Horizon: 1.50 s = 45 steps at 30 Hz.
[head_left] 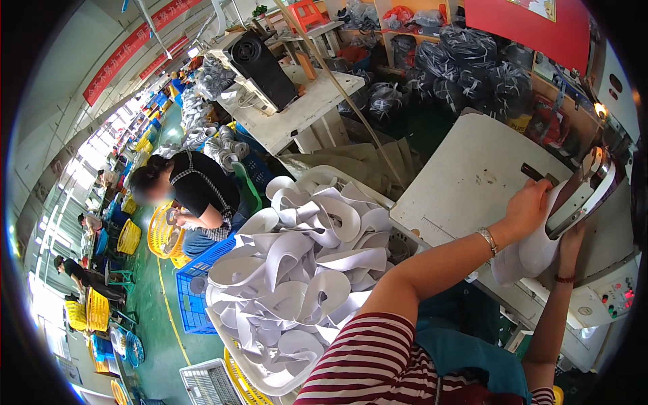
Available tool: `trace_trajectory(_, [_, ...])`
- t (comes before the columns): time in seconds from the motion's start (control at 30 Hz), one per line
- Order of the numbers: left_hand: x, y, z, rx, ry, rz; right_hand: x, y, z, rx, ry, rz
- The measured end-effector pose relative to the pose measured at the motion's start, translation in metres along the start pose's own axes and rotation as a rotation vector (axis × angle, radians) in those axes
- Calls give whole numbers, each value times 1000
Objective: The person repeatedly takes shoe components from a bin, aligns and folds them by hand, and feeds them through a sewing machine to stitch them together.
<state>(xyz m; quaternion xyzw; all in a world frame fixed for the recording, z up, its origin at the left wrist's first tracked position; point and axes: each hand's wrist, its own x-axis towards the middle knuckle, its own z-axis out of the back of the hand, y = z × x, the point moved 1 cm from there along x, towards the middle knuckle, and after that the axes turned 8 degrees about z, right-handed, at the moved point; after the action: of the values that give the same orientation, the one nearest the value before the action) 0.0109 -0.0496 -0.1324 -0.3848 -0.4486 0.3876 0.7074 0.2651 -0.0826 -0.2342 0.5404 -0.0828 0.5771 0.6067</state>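
Observation:
A white curved sheet piece point(518, 262) hangs at the metal arm point(579, 199) of a machine on the right. My left hand point(528, 210) is closed at the piece's upper edge, fingers curled, close to a dark-handled tool point(538, 173) on the pale work table point(472, 179). On the piece's other side, against the underside of the metal arm, is my right hand point(571, 240); its fingers are mostly hidden by the arm and the piece. To the left of my arm, a large white tub point(270, 385) is heaped with similar curved white pieces point(304, 270).
A control panel point(613, 297) with lit buttons sits below the machine. A blue crate point(194, 297) and a grey basket point(208, 383) stand beside the tub. A co-worker point(202, 192) bends over a yellow basket point(162, 233). Black bags point(466, 57) are piled at the back.

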Motion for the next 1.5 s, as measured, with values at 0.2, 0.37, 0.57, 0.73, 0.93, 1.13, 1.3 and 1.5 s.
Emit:
trace_trajectory(0.2, [-42,14,24,197,33,58,4,72,6,95,90,-9])
trace_trajectory(0.37, [-123,19,98,327,107,9,-17,114,23,-174,149,-18])
trace_trajectory(0.57, [-216,49,207,1099,-312,233,-87,152,41,20,-32,236])
trace_trajectory(0.73, [-264,106,238,1200,-147,566,-113,210,21,144,199,545])
trace_trajectory(0.93, [-260,115,228,1174,-27,558,-116,252,-40,379,672,495])
trace_trajectory(1.13, [-242,49,232,694,-173,324,-134,281,-76,523,884,494])
trace_trajectory(1.3, [-226,-3,222,14,9,68,-147,285,-95,952,1039,151])
trace_trajectory(1.5, [-210,3,206,-301,191,344,-121,299,-62,924,1092,172])
